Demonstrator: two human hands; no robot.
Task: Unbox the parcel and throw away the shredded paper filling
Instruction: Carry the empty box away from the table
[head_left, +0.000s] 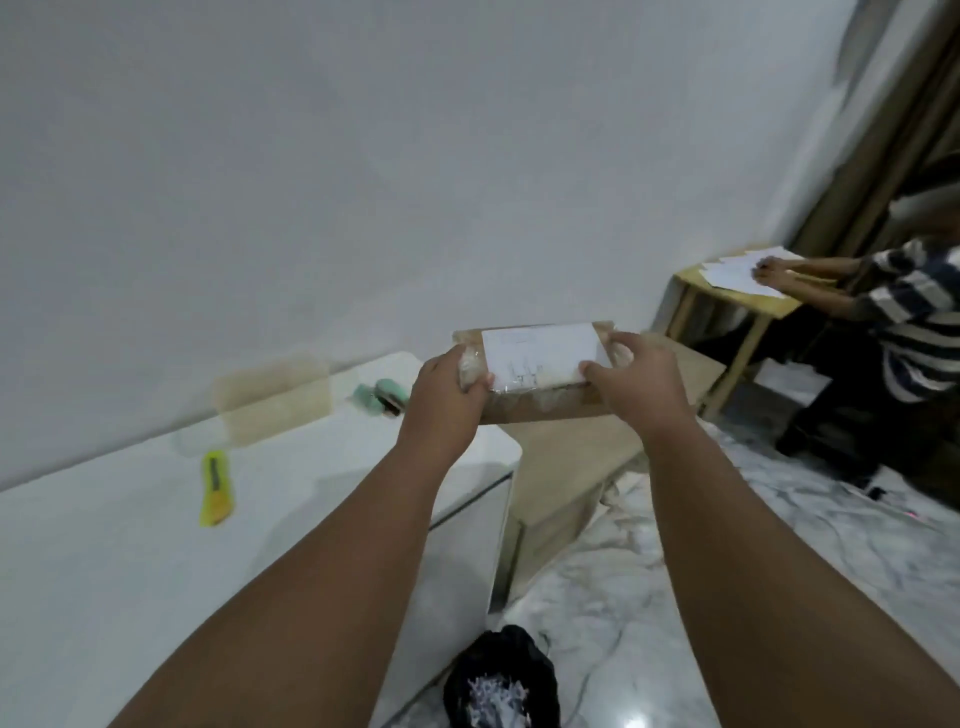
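Note:
I hold a brown cardboard parcel (540, 402) wrapped in clear tape, with a white label (540, 353) on top, lifted above the right end of the white table (130, 545). My left hand (449, 395) grips its left end and my right hand (636, 382) grips its right end. On the floor below, near the bottom edge, a black bag (501, 670) lies open with white shredded paper (496, 699) inside.
A yellow utility knife (215, 488) lies on the table, with a clear plastic box (272, 400) and a green tape dispenser (382, 397) near the wall. A low wooden stand (566, 478) is right of the table. Another person (904, 332) handles papers at a small wooden table (737, 296).

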